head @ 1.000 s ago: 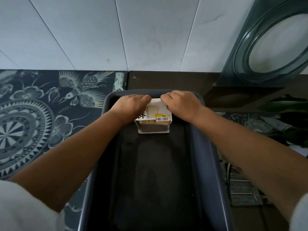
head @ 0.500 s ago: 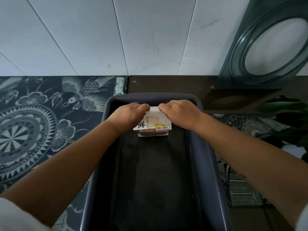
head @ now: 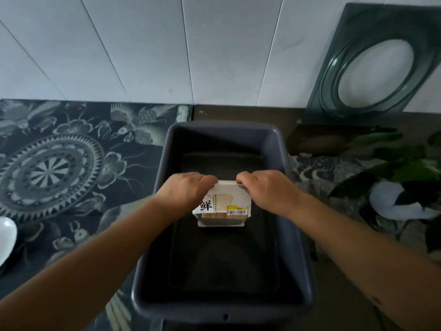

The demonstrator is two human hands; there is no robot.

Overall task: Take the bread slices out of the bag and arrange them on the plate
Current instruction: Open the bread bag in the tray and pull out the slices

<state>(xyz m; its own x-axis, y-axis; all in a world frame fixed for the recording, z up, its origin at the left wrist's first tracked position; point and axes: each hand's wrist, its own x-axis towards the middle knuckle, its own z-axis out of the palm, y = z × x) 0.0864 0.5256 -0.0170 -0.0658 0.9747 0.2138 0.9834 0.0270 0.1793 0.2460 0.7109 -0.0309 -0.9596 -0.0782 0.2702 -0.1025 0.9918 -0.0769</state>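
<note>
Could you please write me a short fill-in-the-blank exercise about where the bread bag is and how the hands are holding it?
1. The bread bag sits inside a dark ____.
2. The left hand and right hand both grip the bag at its ____ edge.
3. The barcode sticker on the bag is ____ in colour.
4. A white plate shows at the ____ edge of the view.

Missing words: bin; top; yellow; left
</note>
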